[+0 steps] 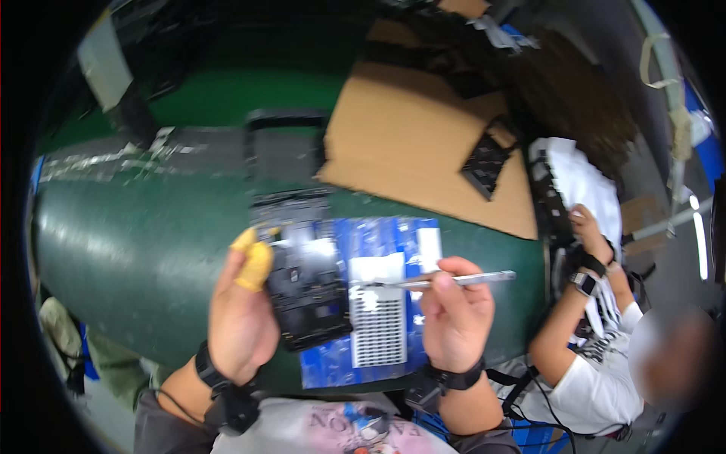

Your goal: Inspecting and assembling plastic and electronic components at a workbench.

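Observation:
My left hand [243, 314], with yellow finger cots on its thumb and a finger, grips the left side of a black plastic housing [306, 280]. Recesses and small raised details cover the housing's upper face. Between the fingertips of my right hand [457, 316] is a slim silver pointed tool [484, 278]; blur hides whether it is tweezers or a craft knife. Its dark tip points left, over a white sheet [378, 314] with rows of small dark pieces. That sheet lies on a blue plastic bag [333, 371], partly under the housing.
The green table [136, 250] carries a large cardboard sheet [423, 144] with a black part [488, 163] on it. A black frame [286, 119] stands near the far edge. To the right, a co-worker's hand [594, 234] touches black parts beside white material [582, 181].

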Demonstrator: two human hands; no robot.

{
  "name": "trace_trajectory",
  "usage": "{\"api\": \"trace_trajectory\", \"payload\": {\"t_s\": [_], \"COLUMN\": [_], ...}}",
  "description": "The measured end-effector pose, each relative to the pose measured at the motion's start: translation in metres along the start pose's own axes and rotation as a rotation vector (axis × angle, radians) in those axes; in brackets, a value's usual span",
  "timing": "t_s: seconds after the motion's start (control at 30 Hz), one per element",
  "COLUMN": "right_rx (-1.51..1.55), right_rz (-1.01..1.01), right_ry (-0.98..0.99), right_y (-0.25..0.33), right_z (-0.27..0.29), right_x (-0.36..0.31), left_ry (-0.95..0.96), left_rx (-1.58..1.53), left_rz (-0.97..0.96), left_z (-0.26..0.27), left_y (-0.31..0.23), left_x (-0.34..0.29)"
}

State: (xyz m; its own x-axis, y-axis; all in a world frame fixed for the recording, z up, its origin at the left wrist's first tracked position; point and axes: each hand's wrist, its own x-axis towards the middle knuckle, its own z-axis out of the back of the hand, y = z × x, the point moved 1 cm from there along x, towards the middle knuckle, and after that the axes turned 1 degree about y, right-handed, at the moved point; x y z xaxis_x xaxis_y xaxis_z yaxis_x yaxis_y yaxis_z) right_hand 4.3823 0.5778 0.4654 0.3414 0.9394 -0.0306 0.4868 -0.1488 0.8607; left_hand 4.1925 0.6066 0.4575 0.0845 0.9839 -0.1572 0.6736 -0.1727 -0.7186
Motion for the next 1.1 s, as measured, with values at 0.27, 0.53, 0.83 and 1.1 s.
{"api": "trace_trajectory", "payload": {"t_s": [0.27, 0.53, 0.83, 1.1], "right_rx": [0.089, 0.230, 0.274, 0.279], "right_rz": [-0.090, -0.077, -0.004, 0.021], "right_ry": [0.085, 0.049, -0.048, -0.062], "right_y": [0.015, 0.019, 0.041, 0.041], "right_z": [0.002, 0.030, 0.064, 0.067], "right_x": [0.017, 0.001, -0.010, -0.014], "left_ry": [-0.076, 0.222, 0.153, 0.178], "left_rx": [0.012, 0.103, 0.236, 0.186], "left_rz": [-0.070, 0.083, 0.041, 0.160], "left_z": [-0.001, -0.010, -0.039, -0.050], "left_y": [-0.009, -0.012, 0.013, 0.026], "left_x": [0.011, 0.102, 0.112, 0.109]}}
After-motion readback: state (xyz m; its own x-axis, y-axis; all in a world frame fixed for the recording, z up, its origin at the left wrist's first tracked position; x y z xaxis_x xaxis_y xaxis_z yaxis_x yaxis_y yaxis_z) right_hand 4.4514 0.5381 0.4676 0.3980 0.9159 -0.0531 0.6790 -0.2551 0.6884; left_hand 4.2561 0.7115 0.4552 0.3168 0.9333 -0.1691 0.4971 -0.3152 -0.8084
